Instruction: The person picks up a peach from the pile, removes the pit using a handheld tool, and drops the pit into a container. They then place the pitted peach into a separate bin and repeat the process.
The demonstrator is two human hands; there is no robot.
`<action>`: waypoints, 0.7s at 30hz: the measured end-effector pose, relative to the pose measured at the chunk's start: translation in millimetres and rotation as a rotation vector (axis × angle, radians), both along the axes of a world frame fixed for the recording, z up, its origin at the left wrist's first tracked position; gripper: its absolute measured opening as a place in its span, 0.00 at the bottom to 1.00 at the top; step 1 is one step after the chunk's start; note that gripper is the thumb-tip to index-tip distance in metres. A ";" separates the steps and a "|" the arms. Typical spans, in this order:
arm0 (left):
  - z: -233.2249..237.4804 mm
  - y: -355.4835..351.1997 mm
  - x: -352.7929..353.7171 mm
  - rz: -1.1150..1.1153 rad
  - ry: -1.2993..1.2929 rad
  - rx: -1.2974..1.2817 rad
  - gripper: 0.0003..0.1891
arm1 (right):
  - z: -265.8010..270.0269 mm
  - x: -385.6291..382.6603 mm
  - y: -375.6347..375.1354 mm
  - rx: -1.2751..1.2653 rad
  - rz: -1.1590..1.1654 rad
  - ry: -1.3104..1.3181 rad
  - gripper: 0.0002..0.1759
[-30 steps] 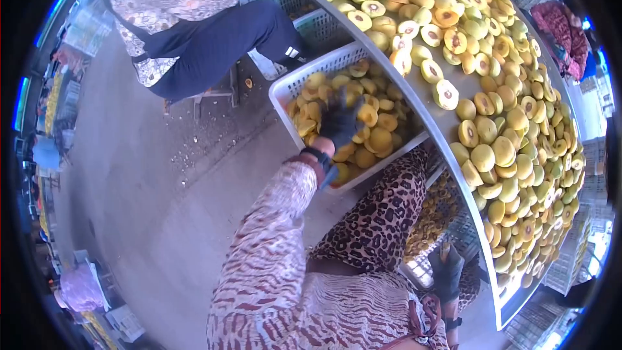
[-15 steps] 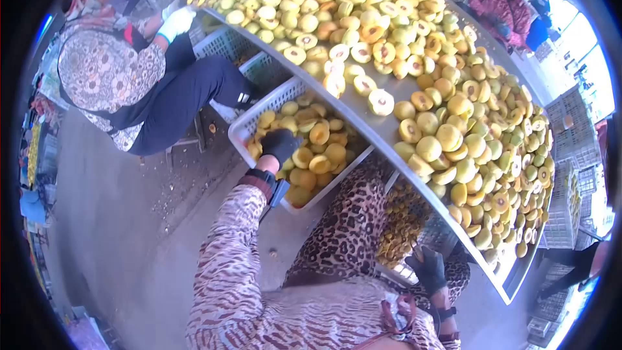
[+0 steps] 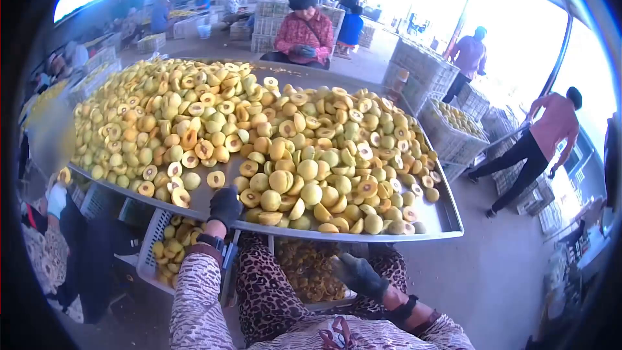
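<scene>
By 1 table (image 3: pixel 447 219) heaped with halved fruit (image 3: pixel 311 193): 2 gloved hands (image 3: pixel 225 206).

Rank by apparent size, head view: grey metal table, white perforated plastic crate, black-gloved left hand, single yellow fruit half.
1. Table
2. Crate (visible part)
3. Left hand
4. Fruit half

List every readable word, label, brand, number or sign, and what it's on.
None legible.
Halved fruit, metal table: no lettering visible.
Gloved left hand, gloved right hand: no lettering visible.
Stacked crates: too small and blurred to tell if anything is printed.
</scene>
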State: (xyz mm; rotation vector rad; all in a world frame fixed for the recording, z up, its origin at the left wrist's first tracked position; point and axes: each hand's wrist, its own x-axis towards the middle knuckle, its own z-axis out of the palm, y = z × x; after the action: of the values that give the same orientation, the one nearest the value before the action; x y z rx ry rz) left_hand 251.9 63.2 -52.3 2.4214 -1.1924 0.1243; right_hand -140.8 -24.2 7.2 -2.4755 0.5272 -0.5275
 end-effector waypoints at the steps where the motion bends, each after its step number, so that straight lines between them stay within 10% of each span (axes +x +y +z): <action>1: -1.4 5.7 4.5 -0.027 0.211 -0.263 0.08 | 1.5 1.7 1.3 -0.035 0.034 -0.035 0.10; 3: -4.3 19.8 19.3 0.001 0.815 -0.924 0.06 | -2.3 11.5 -3.4 0.312 0.028 -0.103 0.08; 5: 20.2 38.9 -15.1 -0.003 0.695 -1.259 0.07 | 24.2 27.8 10.3 0.886 0.014 -0.180 0.08; 6: 61.7 61.6 -56.3 -0.057 1.154 -1.318 0.13 | 17.1 37.6 6.8 0.764 0.089 -0.154 0.09; 7: -10.8 61.1 -35.0 0.005 0.496 -0.973 0.18 | 27.2 49.3 10.6 0.426 0.099 -0.018 0.10; 8: 38.6 75.8 -89.4 -0.166 0.430 -0.927 0.20 | 28.2 60.4 18.3 0.391 0.118 -0.100 0.09; 10: 65.7 78.4 -133.0 -0.188 1.698 -1.472 0.21 | 32.2 75.4 30.6 0.618 0.201 -0.188 0.10; 12: 45.6 75.0 -162.4 -0.116 1.098 -1.124 0.21 | 36.5 87.5 37.6 0.483 0.221 -0.238 0.10; 15: 85.3 76.9 -201.0 -0.259 1.551 -1.285 0.22 | 37.0 81.6 36.7 0.472 0.181 -0.167 0.12; 21: 79.3 60.4 -215.8 -0.321 1.484 -1.221 0.25 | 41.0 65.1 34.0 0.712 0.097 -0.073 0.14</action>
State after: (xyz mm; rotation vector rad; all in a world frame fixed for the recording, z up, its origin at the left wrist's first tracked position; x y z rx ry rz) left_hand 36.1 123.6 27.0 0.7315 -0.4218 -0.6991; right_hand -75.7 9.8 48.3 -1.7845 0.4609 -0.3138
